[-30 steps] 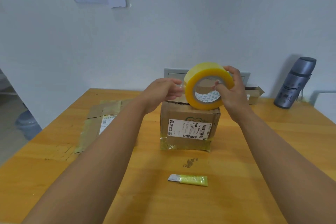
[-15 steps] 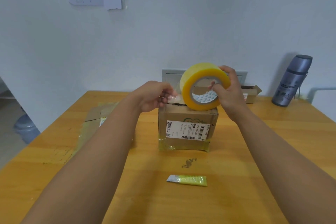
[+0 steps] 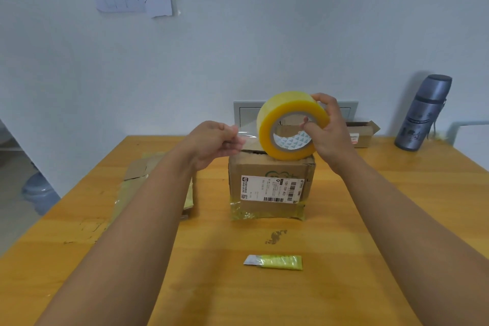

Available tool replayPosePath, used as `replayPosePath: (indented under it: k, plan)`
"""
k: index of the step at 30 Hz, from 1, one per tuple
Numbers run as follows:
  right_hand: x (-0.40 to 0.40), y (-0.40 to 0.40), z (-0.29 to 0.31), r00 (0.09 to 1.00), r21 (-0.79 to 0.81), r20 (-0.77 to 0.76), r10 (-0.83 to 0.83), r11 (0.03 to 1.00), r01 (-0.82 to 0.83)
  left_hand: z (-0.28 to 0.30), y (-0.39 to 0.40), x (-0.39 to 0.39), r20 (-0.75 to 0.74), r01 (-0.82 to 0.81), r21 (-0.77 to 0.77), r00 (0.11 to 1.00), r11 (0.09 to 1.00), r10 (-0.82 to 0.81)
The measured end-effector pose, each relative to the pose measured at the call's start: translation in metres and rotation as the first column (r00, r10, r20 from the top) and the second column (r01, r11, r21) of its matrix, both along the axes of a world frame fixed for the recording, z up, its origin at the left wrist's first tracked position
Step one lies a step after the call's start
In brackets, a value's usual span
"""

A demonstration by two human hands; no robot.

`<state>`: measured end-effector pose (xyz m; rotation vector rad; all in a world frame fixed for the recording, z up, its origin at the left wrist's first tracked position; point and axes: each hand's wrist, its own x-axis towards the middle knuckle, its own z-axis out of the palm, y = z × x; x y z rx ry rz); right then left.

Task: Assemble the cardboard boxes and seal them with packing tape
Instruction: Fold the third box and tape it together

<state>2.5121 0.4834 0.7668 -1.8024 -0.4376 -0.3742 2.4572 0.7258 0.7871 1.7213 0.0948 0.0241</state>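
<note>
At frame centre the right hand (image 3: 330, 135) gripped the roll (image 3: 291, 124) while the left hand (image 3: 214, 143) pinched its free end (image 3: 247, 131) above the box (image 3: 270, 188); sticking that end down likely came next.

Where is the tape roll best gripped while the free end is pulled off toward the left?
Probably as the right hand grips the tape roll now: from the right, thumb inside the hollow core, fingers over the outer rim. The roll stands on edge above the cardboard box, leaving its left side clear, where the left hand pinches the strip.
</note>
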Motion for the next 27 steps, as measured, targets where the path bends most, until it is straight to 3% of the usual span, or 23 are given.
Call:
replayPosePath:
  k: [6,14,18,21,27]
  plan:
    - [-0.006,-0.004,-0.003,1.000,-0.042,-0.020,0.003,0.999,-0.004,-0.005,-0.005,-0.002,-0.036,-0.036,-0.189,0.999,0.981,0.030]
    - [-0.015,-0.003,-0.006,0.975,-0.035,-0.223,-0.025,0.999,0.017,-0.007,-0.002,0.001,-0.006,-0.028,-0.188,1.000,0.982,0.027]
    - [-0.014,0.003,0.008,0.981,0.044,-0.192,-0.038,0.998,0.048,0.000,-0.002,0.001,0.058,-0.120,-0.126,0.990,0.985,0.128]
    - [-0.011,-0.002,0.023,0.990,0.103,-0.111,-0.087,0.990,0.099,0.004,0.011,0.001,0.100,-0.182,-0.162,0.975,0.970,0.199]
    - [-0.007,-0.015,0.018,0.992,0.039,-0.017,-0.121,0.992,0.122,-0.003,0.025,0.003,0.028,-0.181,-0.131,0.982,0.975,0.186]
